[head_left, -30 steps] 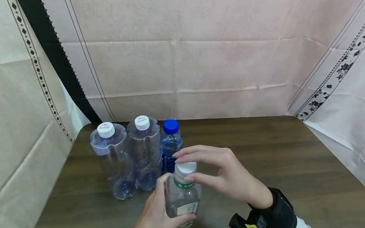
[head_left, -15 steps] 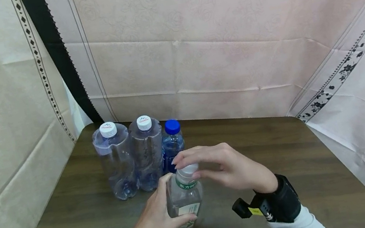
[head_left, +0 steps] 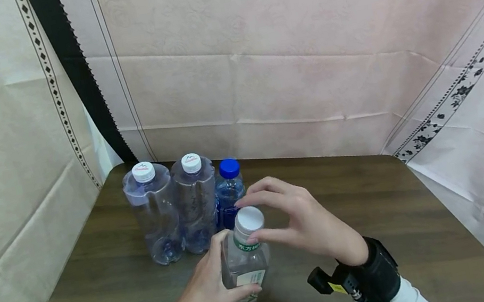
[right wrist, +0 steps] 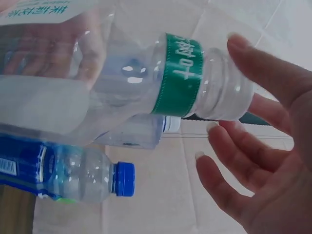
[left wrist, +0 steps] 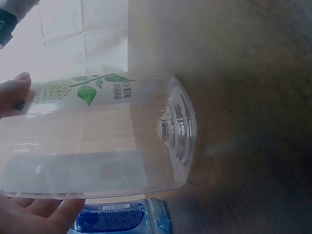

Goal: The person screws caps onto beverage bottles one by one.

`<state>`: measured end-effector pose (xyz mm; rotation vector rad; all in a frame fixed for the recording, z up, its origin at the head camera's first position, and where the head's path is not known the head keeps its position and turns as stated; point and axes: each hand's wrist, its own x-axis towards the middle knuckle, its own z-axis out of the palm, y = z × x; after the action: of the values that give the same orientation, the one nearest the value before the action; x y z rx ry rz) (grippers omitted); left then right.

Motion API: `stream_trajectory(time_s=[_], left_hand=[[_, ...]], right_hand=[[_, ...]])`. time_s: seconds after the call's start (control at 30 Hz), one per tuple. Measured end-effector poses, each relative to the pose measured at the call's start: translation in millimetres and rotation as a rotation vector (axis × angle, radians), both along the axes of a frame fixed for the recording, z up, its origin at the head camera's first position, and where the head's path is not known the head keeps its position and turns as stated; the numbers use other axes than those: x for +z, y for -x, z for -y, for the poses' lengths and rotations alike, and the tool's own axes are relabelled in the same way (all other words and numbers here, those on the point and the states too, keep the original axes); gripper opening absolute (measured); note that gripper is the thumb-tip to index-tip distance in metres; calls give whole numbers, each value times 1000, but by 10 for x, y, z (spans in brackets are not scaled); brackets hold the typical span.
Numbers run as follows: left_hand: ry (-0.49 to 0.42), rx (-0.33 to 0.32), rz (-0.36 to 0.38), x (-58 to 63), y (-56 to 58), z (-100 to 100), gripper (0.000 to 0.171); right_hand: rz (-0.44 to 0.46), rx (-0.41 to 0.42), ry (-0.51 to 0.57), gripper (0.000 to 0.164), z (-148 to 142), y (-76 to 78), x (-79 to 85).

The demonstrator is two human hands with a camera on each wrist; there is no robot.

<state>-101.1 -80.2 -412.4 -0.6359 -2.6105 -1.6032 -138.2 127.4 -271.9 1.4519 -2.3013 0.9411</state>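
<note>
In the head view my left hand (head_left: 203, 287) grips a clear plastic bottle (head_left: 234, 260) around its body, thumb at the front. This bottle has a white cap (head_left: 250, 218), a green neck band (head_left: 246, 246) and a pale label. My right hand (head_left: 305, 223) is at the cap with fingers spread, the thumb near the neck and the forefinger above. The right wrist view shows the thumb (right wrist: 248, 56) close to the cap and the other fingers bent loosely below it. In the left wrist view the bottle's ridged base (left wrist: 178, 129) faces right, just over the table.
Behind the held bottle stand two large clear bottles with white caps, one at the left (head_left: 153, 215) and one beside it (head_left: 195, 205). A smaller blue-capped bottle (head_left: 229, 191) is to their right. A pale cloth (head_left: 255, 62) hangs behind the brown table (head_left: 352, 196).
My right hand's fingers have lifted and spread, so more of the cap's top shows. The right wrist shifted right, then slightly down. My left hand keeps its grip.
</note>
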Motion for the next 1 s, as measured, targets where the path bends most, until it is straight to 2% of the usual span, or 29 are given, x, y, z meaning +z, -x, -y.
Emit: stream_trajectory(time_s=[0.07, 0.23, 0.5, 0.67, 0.9, 1.0], left_hand=[[0, 2, 7, 0, 1, 3, 98], [6, 11, 8, -4, 0, 3, 98], [10, 21, 19, -8, -7, 2, 98], [14, 18, 36, -7, -4, 3, 99], [6, 4, 34, -3, 5, -1, 101], [4, 9, 29, 1, 2, -3, 101]], right_hand=[[17, 5, 8, 40, -4, -12, 3], [83, 90, 0, 35, -35, 1, 22], [51, 190, -53, 39, -58, 72, 105], [79, 237, -78, 40, -77, 121, 124], [158, 242, -44, 41, -128, 157, 181], [160, 246, -42, 40, -126, 158, 197]])
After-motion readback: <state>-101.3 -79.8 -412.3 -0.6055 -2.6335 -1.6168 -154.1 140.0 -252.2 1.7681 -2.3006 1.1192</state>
